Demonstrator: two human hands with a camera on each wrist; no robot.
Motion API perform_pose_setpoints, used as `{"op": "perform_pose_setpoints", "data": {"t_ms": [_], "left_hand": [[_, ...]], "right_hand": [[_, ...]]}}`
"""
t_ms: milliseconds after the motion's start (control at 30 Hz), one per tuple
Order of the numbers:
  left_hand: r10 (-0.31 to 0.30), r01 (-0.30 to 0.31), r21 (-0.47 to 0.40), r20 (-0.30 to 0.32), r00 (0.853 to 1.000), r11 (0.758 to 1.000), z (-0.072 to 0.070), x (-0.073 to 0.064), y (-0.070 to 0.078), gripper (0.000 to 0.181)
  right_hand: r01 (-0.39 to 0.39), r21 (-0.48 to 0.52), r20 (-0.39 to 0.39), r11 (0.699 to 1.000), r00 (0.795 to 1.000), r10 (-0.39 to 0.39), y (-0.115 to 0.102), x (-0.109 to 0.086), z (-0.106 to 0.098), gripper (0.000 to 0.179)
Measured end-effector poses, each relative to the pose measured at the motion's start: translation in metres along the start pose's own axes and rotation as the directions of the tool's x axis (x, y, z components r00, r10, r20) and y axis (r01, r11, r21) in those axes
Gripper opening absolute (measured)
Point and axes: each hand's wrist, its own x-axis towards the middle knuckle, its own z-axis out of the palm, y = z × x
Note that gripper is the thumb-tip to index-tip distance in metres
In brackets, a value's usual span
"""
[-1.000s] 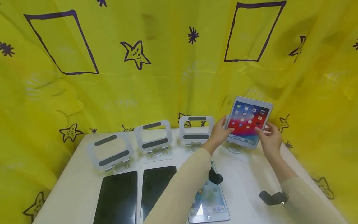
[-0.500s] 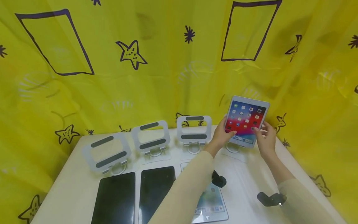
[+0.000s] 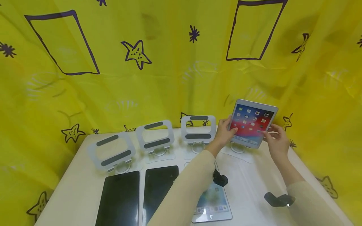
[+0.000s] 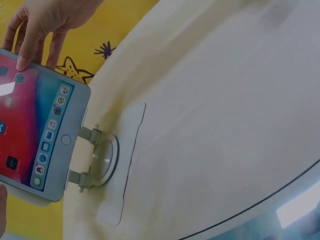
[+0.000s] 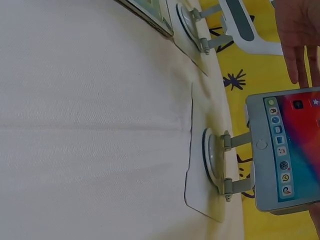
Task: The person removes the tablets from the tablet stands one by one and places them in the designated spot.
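A tablet point(image 3: 252, 122) with a lit screen of app icons leans back against a light-coloured tablet stand point(image 4: 106, 160) at the table's far right. My left hand point(image 3: 224, 133) holds its left edge, thumb over the front near the lower corner. On the opposite edge my right hand point(image 3: 277, 142) holds it, thumb on the front and fingers behind. In the right wrist view the tablet's home-button end point(image 5: 261, 144) overlaps the stand's two hinge arms. The tablet hides the stand's upper plate.
Three more stands point(image 3: 198, 136) with grey pads line the back of the white table point(image 3: 249, 201). Two dark tablets point(image 3: 118, 197) lie flat in front of them, beside a lit tablet point(image 3: 216, 201) partly under my left sleeve. A yellow patterned curtain point(image 3: 169, 91) hangs behind.
The head view has shifted slightly. The tablet tips back a little more, its top edge looking wider, and my right hand has moved slightly right with its edge.
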Motion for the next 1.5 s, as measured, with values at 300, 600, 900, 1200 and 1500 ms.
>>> {"op": "perform_pose_setpoints", "data": {"t_ms": [300, 600, 900, 1200, 1500], "left_hand": [[0.07, -0.067, 0.029, -0.092, 0.993, 0.997, -0.002, 0.0, -0.002, 0.04], [0.247, -0.223, 0.131, -0.22, 0.944, 0.966, -0.012, -0.007, 0.0, 0.018], [0.246, -0.243, 0.048, -0.052, 0.968, 0.969, -0.03, -0.014, 0.003, 0.02], [0.143, -0.146, 0.006, 0.169, 0.975, 0.989, -0.044, -0.035, 0.001, 0.024], [0.121, -0.121, -0.001, 0.087, 0.989, 0.993, -0.035, -0.058, -0.001, 0.023]], "right_hand": [[0.012, 0.121, 0.054, 0.993, 0.998, -0.019, -0.007, -0.006, -0.006, 0.031], [0.137, 0.111, 0.173, 0.984, 0.973, -0.155, 0.003, -0.002, -0.021, 0.029], [0.191, 0.03, 0.261, 0.981, 0.946, -0.192, -0.017, -0.008, -0.035, 0.025], [0.282, -0.147, 0.378, 0.948, 0.902, -0.21, -0.044, -0.024, -0.045, 0.026], [0.284, -0.101, 0.461, 0.953, 0.863, -0.208, -0.04, -0.029, -0.055, 0.025]]}}
